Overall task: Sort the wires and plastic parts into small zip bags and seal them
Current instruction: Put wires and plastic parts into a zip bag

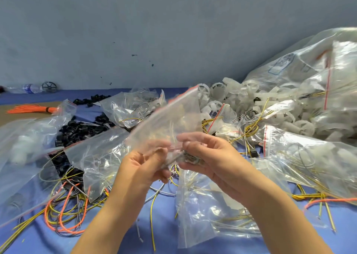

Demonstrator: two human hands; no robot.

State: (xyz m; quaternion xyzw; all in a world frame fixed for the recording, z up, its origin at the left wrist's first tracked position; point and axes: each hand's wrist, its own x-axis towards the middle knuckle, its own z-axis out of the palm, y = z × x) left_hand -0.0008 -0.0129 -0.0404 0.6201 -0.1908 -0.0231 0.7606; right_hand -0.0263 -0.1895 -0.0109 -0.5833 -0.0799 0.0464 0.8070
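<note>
Both hands hold one small clear zip bag [170, 118] above the middle of the blue cloth; its red-striped top edge points up and right and it is blurred by motion. My left hand [143, 167] pinches the bag's lower part from the left. My right hand [204, 157] grips the lower right part, with a dark plastic part and thin wires bunched inside at its fingertips. Loose yellow, orange and grey wires [65, 211] lie on the cloth at lower left. Black plastic rings [77, 130] are piled at left, white plastic wheels [231, 97] at right.
Several filled or empty zip bags [208, 215] lie around my hands on the blue cloth [164, 240]. A big clear sack [309, 64] leans at the right. An orange wire bundle [32, 109] and a plastic bottle [25, 88] lie far left by the wall.
</note>
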